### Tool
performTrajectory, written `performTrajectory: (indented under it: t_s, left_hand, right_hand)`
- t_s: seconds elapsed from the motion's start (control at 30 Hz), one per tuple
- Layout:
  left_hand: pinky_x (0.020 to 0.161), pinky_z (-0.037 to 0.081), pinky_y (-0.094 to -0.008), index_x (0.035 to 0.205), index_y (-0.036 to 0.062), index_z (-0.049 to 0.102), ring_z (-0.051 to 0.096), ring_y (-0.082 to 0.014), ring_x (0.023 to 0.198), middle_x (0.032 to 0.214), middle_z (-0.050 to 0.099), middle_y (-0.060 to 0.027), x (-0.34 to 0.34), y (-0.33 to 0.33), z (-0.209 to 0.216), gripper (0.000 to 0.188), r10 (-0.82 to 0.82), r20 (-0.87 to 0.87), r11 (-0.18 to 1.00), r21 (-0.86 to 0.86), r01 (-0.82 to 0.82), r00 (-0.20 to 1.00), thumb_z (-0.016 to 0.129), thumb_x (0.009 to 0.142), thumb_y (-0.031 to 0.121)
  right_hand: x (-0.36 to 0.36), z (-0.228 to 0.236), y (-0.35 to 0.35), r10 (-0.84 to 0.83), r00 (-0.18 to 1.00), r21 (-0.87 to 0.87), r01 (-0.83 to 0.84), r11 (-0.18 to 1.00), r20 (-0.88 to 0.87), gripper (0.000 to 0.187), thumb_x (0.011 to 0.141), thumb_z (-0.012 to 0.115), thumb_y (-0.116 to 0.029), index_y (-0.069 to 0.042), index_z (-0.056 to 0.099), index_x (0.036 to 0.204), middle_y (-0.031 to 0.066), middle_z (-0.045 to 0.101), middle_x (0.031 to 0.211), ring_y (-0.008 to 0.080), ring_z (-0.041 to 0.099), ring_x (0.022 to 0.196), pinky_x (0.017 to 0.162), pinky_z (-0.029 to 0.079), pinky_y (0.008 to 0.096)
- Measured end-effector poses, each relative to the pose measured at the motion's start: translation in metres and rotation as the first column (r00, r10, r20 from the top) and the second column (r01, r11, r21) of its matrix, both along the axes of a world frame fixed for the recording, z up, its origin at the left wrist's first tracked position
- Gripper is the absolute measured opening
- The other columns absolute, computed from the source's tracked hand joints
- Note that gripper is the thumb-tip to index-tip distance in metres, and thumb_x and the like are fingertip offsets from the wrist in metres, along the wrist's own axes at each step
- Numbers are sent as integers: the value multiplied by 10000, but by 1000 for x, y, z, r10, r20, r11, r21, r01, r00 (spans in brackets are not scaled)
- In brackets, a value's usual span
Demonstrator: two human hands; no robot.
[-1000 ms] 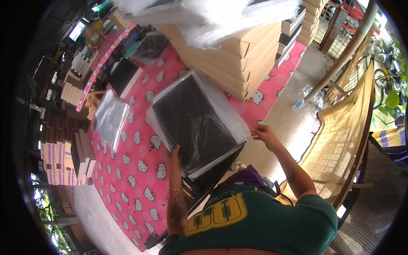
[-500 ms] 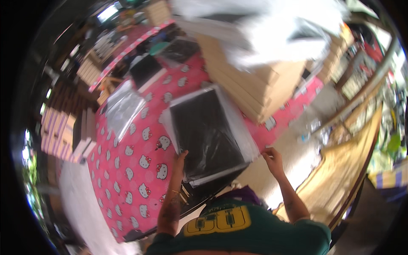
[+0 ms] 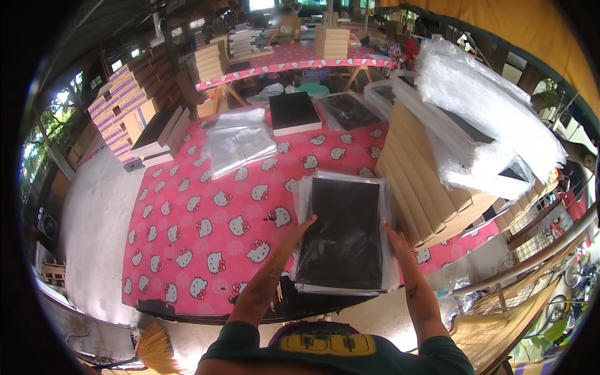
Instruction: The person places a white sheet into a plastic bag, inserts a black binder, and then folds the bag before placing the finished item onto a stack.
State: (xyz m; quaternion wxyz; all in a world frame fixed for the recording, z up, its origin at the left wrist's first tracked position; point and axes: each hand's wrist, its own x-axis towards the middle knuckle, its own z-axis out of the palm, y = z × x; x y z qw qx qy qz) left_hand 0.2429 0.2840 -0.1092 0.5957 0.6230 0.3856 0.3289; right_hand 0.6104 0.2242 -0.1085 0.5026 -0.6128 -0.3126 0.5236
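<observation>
Tabletop, head view: pink patterned cloth (image 3: 206, 244), its near edge bent by the lens; a second pink-covered table (image 3: 275, 58) stands behind, with a co-worker (image 3: 287, 31) beyond it.
Black stack: flat sheets in clear plastic (image 3: 345, 231), lying at the table's near edge between both hands.
Left hand (image 3: 299, 235): touching the stack's left edge.
Right hand (image 3: 398, 242): touching its right edge.
Fingers: partly hidden; I cannot tell how far they are curled or whether they grip.
Nearby: brown cartons (image 3: 415, 194) just right; clear sleeves (image 3: 240, 145) farther back, left.
</observation>
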Motion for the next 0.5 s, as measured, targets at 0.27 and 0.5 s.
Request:
performTrajectory:
  t_s: [0.27,0.5]
  left_hand:
    - [943,417,-257,1268,26,545,564,-123,1042,1204,583,-52,-34,4,-8,453,35,253,991,-132,-1,967,602,907,294]
    - [828,469,-316,1189,-31,544,589,-156,920,1021,627,-91,-21,-53,93,514,229,214,945,-285,-164,950,738,781,215]
  right_hand:
    - [-52,41,-13,40,978,-65,-54,996,-205,907,722,795,-425,-24,336,1395,136,507,1275,250,530,1117,937,439,406]
    - [-77,51,-45,-88,970,-14,88,996,-228,877,737,792,-370,5,338,1387,155,507,1275,279,541,1103,955,425,387]
